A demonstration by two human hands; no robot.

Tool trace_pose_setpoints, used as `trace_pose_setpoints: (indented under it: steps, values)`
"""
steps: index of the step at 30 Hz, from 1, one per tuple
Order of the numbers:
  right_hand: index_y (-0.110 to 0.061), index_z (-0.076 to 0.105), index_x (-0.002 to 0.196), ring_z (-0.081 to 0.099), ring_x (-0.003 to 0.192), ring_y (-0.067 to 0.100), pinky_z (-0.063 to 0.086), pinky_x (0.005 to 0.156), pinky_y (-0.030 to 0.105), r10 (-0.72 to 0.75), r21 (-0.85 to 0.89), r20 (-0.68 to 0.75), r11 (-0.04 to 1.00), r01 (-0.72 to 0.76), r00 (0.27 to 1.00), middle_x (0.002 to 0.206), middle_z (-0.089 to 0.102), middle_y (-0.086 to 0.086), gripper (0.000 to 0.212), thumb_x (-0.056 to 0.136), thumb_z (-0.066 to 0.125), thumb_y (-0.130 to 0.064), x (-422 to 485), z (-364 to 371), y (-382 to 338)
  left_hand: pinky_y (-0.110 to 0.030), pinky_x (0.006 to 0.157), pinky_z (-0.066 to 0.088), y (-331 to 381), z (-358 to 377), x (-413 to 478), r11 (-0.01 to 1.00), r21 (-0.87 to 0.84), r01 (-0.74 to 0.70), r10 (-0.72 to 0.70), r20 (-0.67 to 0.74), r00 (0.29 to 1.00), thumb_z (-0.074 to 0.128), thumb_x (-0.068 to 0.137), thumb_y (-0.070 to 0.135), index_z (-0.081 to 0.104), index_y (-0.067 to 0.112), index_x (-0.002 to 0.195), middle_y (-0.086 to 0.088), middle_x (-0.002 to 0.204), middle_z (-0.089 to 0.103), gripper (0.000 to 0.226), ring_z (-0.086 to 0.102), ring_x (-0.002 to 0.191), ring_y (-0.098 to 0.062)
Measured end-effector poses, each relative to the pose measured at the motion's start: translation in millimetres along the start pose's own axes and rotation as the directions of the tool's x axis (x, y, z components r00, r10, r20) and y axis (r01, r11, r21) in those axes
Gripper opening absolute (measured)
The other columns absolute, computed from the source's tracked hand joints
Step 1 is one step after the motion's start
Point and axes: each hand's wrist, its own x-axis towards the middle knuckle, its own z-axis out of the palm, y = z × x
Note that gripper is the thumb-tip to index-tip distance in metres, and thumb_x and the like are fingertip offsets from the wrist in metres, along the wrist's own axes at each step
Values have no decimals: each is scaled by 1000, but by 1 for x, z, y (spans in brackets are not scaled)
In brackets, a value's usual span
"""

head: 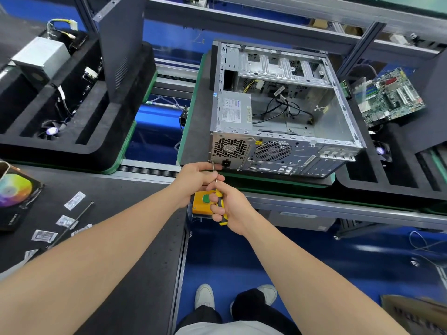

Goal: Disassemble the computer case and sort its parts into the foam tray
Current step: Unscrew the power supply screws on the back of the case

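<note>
Foam tray [113,131]: far left, well apart. Left hand [196,175]: fingers pinch screwdriver [219,194] shaft at the rear lower-left corner of the computer case [278,151]. Right hand [233,206]: fingers clenched round handle, nearer the body; shaft points forward into case.

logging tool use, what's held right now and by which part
A yellow-and-black screwdriver: the right grip wraps its handle, the left grip pinches the shaft near the tip, at the rear corner of the computer case.
</note>
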Motion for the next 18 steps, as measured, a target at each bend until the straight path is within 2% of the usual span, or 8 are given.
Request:
trace_pose_setpoints:
  steps: [5, 9, 12, 15, 18]
  values:
    - [-18, 68, 106, 33, 49, 12, 30, 43, 27, 5, -13, -55, 1000, -6, 998, 69, 50, -2, 27, 101, 60, -43, 3, 3, -4, -28, 83, 61, 6, 0, 1, 997, 70, -24, 26, -18, 1000, 57, 102, 7, 70, 17, 119, -6, 101, 79, 24, 76, 96, -19]
    - [-19, 69, 105, 34, 48, 13, 31, 47, 29, 10, -69, -80, 997, -15, 997, 68, 51, -2, 30, 94, 66, -46, -1, 1, 5, -27, 83, 61, 0, 3, 0, 990, 138, -13, 14, -6, 1000, 56, 100, 1, 65, 15, 123, -7, 101, 79, 29, 76, 96, -18]
    - [-17, 66, 112, 33, 48, 12, 32, 46, 28, 7, -38, -102, 999, -11, 995, 68, 51, -2, 32, 101, 60, -46, 0, 2, 6, -34, 91, 59, -3, 4, 2, 996, 92, 2, -1, -15, 1000, 59, 100, 6, 64, 13, 127, -5, 103, 79, 28, 75, 99, -18]
    - [-17, 65, 113, 34, 48, 12, 33, 45, 27, 7, -27, -111, 1000, -10, 994, 67, 50, -2, 33, 103, 58, -48, 0, 4, -2, -34, 90, 59, -2, 4, 4, 999, 37, -4, 5, -25, 1000, 59, 101, 8, 65, 13, 125, -5, 104, 79, 25, 75, 99, -18]
    - [-18, 63, 106, 34, 49, 12, 33, 46, 27, 13, -64, -124, 998, -21, 992, 66, 50, -3, 30, 104, 56, -47, -2, 3, -4, -34, 89, 60, -3, 5, 5, 1000, 14, 8, -7, -26, 1000, 60, 100, 7, 66, 14, 124, -5, 104, 79, 26, 75, 100, -19]
